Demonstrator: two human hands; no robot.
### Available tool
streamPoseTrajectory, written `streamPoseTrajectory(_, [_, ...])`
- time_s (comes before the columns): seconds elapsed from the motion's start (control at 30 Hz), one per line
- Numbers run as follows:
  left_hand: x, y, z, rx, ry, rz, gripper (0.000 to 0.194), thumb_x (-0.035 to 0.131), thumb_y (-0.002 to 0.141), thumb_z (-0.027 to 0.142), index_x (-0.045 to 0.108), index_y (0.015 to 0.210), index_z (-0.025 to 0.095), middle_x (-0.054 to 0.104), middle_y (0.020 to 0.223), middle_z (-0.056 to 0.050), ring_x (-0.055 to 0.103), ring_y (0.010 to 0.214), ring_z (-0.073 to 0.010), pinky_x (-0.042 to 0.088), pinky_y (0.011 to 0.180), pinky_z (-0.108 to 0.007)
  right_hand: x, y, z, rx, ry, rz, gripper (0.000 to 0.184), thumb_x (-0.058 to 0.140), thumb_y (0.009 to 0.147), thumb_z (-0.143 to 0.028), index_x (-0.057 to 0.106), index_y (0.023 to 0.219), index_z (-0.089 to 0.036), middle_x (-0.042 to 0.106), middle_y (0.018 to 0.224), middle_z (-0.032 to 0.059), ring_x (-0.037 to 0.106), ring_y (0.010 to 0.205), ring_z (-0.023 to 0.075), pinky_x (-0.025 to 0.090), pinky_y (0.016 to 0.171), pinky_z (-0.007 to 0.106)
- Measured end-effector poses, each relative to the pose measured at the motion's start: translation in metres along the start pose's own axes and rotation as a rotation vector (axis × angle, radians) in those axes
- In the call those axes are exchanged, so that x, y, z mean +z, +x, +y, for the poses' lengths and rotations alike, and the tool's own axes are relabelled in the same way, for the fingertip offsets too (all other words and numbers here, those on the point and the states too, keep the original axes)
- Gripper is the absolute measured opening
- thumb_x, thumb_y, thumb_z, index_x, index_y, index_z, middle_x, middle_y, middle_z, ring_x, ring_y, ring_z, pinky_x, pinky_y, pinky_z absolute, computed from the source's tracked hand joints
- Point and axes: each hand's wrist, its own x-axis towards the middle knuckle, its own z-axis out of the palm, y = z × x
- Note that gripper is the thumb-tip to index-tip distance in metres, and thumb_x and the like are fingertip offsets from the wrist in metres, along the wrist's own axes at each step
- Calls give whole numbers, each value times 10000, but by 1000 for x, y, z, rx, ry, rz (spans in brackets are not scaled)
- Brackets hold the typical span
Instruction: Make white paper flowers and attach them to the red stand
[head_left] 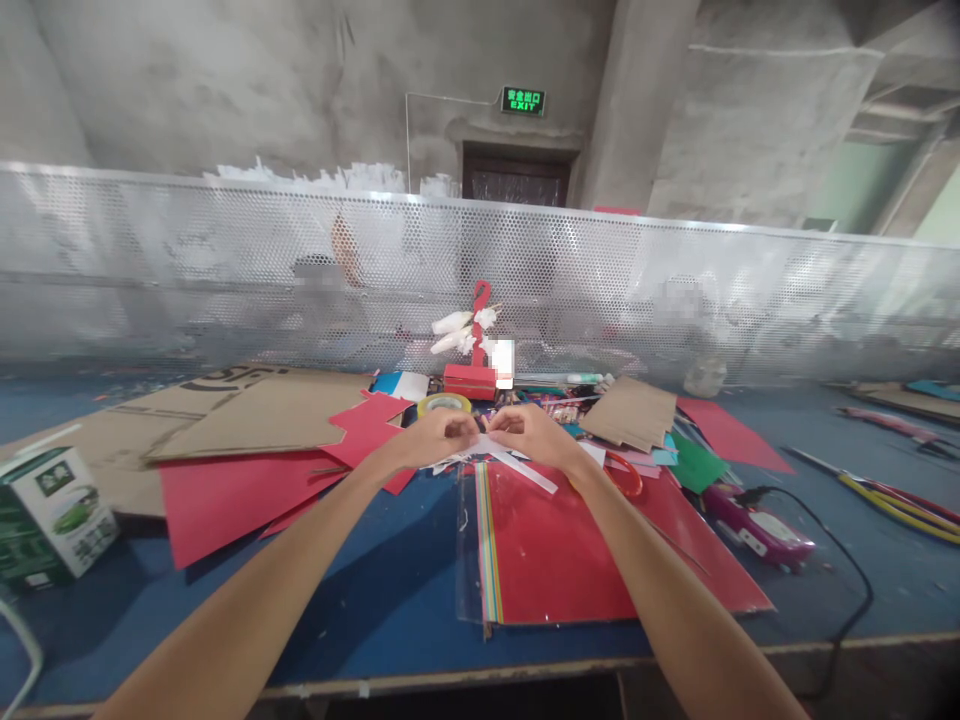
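Note:
A narrow strip of white paper [529, 473] is between my hands, one end slanting down to the right over a pack of coloured paper [555, 540] with a red top sheet. My left hand [442, 436] pinches the strip near its upper end, with fingers curled. Close beside it, my right hand [531, 434] also has its fingers closed on the strip. Behind my hands stands a red paper piece [470, 381] with a looped upright and white flowers [452, 323]. A roll of tape [445, 403] lies just behind my left hand.
Cardboard sheets [247, 415] and red paper [240, 500] cover the left side, beside a green-and-white carton [56, 515]. At right are a purple corded device [757, 530], yellow-handled scissors [877, 490] and a cardboard piece [630, 412]. A perforated metal screen [225, 270] borders the table's back.

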Motion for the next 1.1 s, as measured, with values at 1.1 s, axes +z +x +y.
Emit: streamPoseTrajectory(1.1, [13,0,10,-278,-335,-30,155,637,729,302,625,789,160,567,665,10,427,508,-84,286,466,-222,-1,-6,-19,-266,-164,45,102,630,840,-262,720,864,-218,696,942,48,631,906,197,458,876,325])
